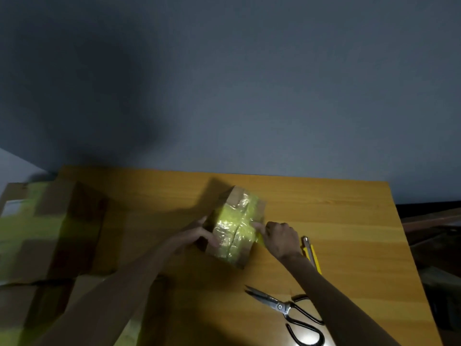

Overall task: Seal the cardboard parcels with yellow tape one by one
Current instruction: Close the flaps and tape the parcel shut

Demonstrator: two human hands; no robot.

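Wooden surface [331, 221], dim light, grey-blue wall [249, 83] behind it. Small cardboard parcel [235, 229] lies near the middle of the surface, turned at an angle, one short end toward the person. Glossy yellow tape [245, 213] crosses its top face, wrinkled and catching the light; bare brown card shows at the far end and along the near edge. Left hand [197, 237] is at the parcel's left side, thumb raised along the upper edge and fingers curled onto the top, gripping it; this hand is somewhat blurred. Right hand [280, 238] is at the parcel's right side, knuckles curled, forefinger [258, 226] stretched out with its tip on the tape near the right edge. Cannot tell whether the other fingers of that hand pinch anything; a bit of yellow shows just under them. Just right of the right wrist lies a yellow-handled knife [310, 253], flat on the surface, partly hidden by the forearm. Nearer the person, a pair of scissors [287, 309] with black handles lies with its blades parted and pointing left, the right forearm passing above the handles. At the far left sit larger cardboard boxes [50, 233], blurred, banded with yellow tape, well apart from the small parcel.
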